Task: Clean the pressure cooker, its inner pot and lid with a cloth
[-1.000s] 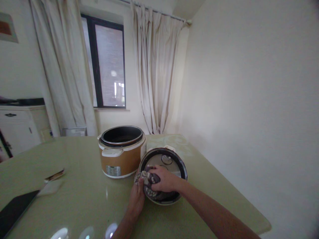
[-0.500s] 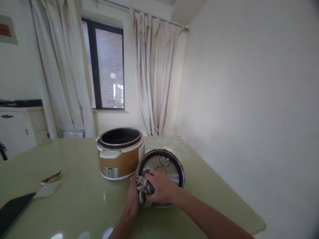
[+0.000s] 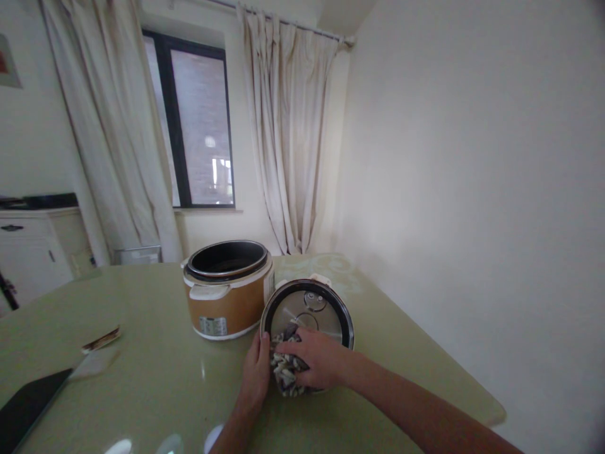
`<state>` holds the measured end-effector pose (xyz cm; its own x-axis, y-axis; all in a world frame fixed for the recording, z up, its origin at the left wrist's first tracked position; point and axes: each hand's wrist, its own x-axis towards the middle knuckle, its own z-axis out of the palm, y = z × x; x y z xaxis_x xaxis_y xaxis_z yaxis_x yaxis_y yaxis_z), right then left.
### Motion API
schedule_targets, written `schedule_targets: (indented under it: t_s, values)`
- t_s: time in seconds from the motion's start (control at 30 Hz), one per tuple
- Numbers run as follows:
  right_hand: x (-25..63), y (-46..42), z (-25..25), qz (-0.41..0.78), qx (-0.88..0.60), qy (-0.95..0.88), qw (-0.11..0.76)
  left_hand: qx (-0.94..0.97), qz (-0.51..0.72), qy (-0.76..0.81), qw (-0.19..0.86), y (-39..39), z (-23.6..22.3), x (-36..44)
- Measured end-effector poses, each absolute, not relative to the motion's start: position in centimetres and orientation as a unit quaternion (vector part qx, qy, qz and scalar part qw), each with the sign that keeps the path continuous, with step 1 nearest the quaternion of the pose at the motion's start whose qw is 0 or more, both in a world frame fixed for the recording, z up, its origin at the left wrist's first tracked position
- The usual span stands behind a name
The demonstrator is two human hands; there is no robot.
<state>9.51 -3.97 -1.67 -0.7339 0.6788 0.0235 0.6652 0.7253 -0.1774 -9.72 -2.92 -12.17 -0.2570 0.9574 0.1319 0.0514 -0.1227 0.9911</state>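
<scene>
A round cooker lid (image 3: 329,320) is tilted with its metal inner face and black sealing ring towards me. My left hand (image 3: 256,373) grips its left edge, thumb up along the rim. My right hand (image 3: 321,359) is closed on a crumpled, dark-and-cream patterned cloth (image 3: 286,373), pressed against the lower left of the lid's inner face and rim. Hand and cloth hide that part of the lid. Just behind and to the left stands the brown and white electric cooker (image 3: 243,309), without a lid, its dark inner pot (image 3: 229,257) showing.
The glossy green table (image 3: 155,366) carries everything. At the left lie a dark flat panel (image 3: 33,400) and a small brown-and-white object (image 3: 101,340) I cannot identify. A wall (image 3: 463,221) runs along the right side; curtains (image 3: 293,139) and a window hang behind the table.
My right hand has rubbed the cloth from the lid's inner left area down to its lower left rim. My left thumb has shifted off the cloth onto the lid edge. The cooker stays put.
</scene>
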Motion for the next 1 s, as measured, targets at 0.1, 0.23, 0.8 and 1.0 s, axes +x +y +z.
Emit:
schedule_targets:
  t_s: [0.1,0.23,0.8,1.0]
  values:
    - [9.8,-4.4,-1.0,0.066,-0.373,-0.926,0.006,0.487,0.569,0.541,0.383,-2.9,-12.4,-9.7]
    - [9.9,-4.8,-0.6,0.047,-0.388,-0.92,-0.022,0.506,0.56,0.534,0.382,-2.8,-12.6,-9.5]
    - [12.5,-4.2,0.5,-0.065,-0.454,-0.884,-0.087,0.524,0.576,0.514,0.359,-2.5,-13.1,-9.1]
    - [14.0,-2.6,0.3,-0.07,-0.492,-0.863,-0.085,0.53,0.582,0.507,0.351,-2.4,-13.1,-8.9]
